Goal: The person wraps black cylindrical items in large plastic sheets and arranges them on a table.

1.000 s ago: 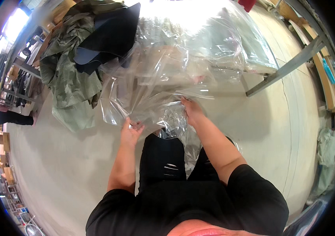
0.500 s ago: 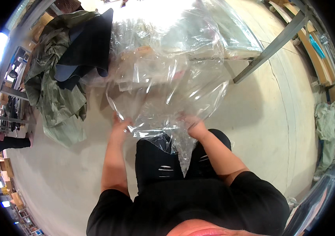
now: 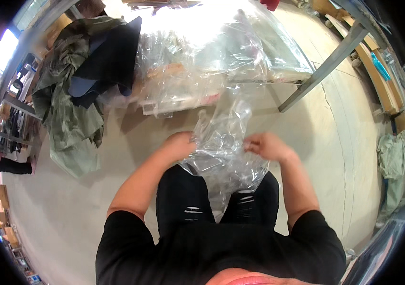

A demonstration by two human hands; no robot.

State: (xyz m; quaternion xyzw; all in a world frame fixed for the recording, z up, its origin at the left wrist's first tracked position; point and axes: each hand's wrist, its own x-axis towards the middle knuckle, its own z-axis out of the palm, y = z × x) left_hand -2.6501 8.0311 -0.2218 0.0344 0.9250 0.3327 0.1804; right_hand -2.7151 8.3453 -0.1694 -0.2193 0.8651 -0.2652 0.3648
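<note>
Your left hand (image 3: 183, 145) grips the clear plastic (image 3: 224, 152) at your knees (image 3: 183, 185); whether your right hand (image 3: 259, 145), at its right edge, grips is unclear; a loose hold could let it slip

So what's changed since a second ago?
The left hand and right hand have both moved rightward, and the clear plastic film, spread wide before, is now gathered into a narrower bunch between them. The green cloth and dark sheet remain at left.
</note>
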